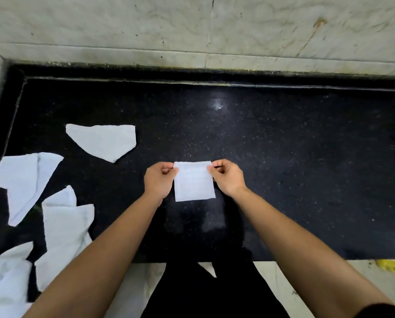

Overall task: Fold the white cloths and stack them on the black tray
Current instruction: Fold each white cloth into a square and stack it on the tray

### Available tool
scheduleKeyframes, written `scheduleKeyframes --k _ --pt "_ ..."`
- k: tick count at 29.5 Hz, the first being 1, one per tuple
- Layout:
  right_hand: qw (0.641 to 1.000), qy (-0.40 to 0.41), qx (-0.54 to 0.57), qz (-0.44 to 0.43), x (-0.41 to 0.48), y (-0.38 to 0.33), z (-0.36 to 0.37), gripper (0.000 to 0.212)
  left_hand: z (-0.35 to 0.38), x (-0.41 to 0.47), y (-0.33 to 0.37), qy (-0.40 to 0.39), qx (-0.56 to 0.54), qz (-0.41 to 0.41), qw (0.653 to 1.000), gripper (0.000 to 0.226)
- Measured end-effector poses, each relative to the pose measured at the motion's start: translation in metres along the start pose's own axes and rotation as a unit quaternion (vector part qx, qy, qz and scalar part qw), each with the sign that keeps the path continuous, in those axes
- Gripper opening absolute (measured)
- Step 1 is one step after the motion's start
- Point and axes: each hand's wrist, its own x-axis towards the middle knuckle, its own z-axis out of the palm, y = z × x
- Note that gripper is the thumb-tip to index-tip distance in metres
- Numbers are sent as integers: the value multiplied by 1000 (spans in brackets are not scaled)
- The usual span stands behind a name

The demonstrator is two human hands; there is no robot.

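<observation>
A small folded white cloth (193, 182) lies as a neat rectangle on the black speckled countertop (283, 157), in the middle of the view. My left hand (158, 180) pinches its far left corner and my right hand (226, 176) pinches its far right corner. Several unfolded white cloths lie on the left: one (104, 141) spread beyond my left hand, one (24, 182) at the left edge, one (64, 232) near my left forearm, and a heap (6, 278) at the bottom left. I cannot make out a black tray against the dark surface.
A pale marble wall (191, 26) rises behind the counter, with a raised black ledge along the back and left. The counter's front edge runs along the bottom, over a light floor. A yellow object (391, 265) lies on the floor at the lower right.
</observation>
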Motion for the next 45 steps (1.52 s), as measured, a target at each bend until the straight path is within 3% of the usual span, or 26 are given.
scheduleKeyframes --k 5,7,9,11,14,16,20,25,27,29,33,36,38,45 --pt "1000 13 -9 -1 3 -1 1 17 4 -3 0 19 33 18 999 20" --pt "997 31 -59 -44 -5 -2 -3 35 0 -12 -4 34 125 101 986 31" --pt "960 65 -193 -193 -16 4 -8 40 -6 -19 -13 49 260 257 929 37" --pt "881 57 -324 -340 -24 15 -10 48 -11 -19 -24 8 373 378 847 44" --pt "795 -35 -487 -360 -22 34 -3 66 -16 -14 -40 -109 501 405 757 67" --pt "766 -55 -547 -335 -15 40 -1 72 -18 -8 -44 -148 551 373 732 77" --pt "758 -91 -572 -301 -10 38 -4 76 -16 -4 -40 -186 579 337 719 81" --pt "782 -79 -504 -358 -26 31 -16 77 -27 -20 -42 -132 482 417 759 80" --pt "773 -78 -470 -418 -30 30 -28 69 -31 -26 -44 -105 438 484 751 64" --pt "741 -83 -465 -478 -29 34 -35 53 -32 -29 -51 -91 420 543 721 42" --pt "701 -79 -493 -509 -22 38 -31 27 -27 -26 -58 -63 413 569 708 17" --pt "708 -78 -503 -490 -20 30 -24 23 -18 -25 -49 -63 434 545 715 19" --pt "732 -87 -495 -460 -21 27 -23 24 -16 -28 -46 -90 440 501 739 22" --pt "929 -128 -251 -240 -44 2 -40 13 -43 -37 -8 -195 288 288 892 18"
